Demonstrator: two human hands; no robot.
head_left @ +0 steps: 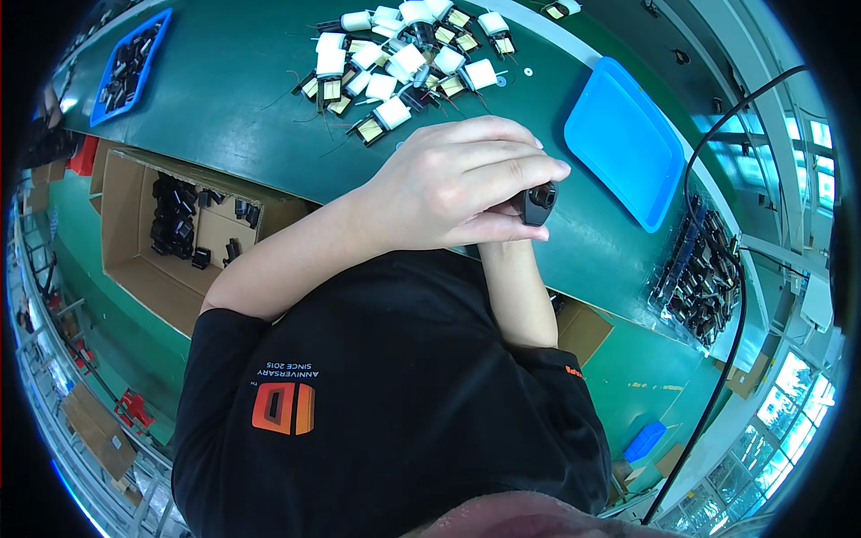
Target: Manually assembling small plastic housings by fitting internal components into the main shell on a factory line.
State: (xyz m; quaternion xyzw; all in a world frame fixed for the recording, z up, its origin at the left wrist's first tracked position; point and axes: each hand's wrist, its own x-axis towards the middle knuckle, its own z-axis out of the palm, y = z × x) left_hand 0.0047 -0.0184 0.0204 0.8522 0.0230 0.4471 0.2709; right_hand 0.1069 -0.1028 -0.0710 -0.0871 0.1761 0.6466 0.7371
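Note:
My left hand (453, 184) reaches across my body above the green bench, its fingers closed round a black plastic part (538, 204). One end of this part, with a round opening, sticks out between thumb and fingertips. Only the wrist and forearm (518, 291) of my right arm show; my right hand is behind the left one, so its fingers are hidden. Beyond my hands lies a loose pile of small white-and-black parts (408, 61) with gold-coloured faces and thin wires.
A bare blue tray (623, 143) lies to the right, near a clear tray of dark parts (700, 282). Far left stands a blue bin (128, 72) of black pieces. An open cardboard box (134, 211) with black parts sits below the bench edge. A black cable (737, 341) hangs at right.

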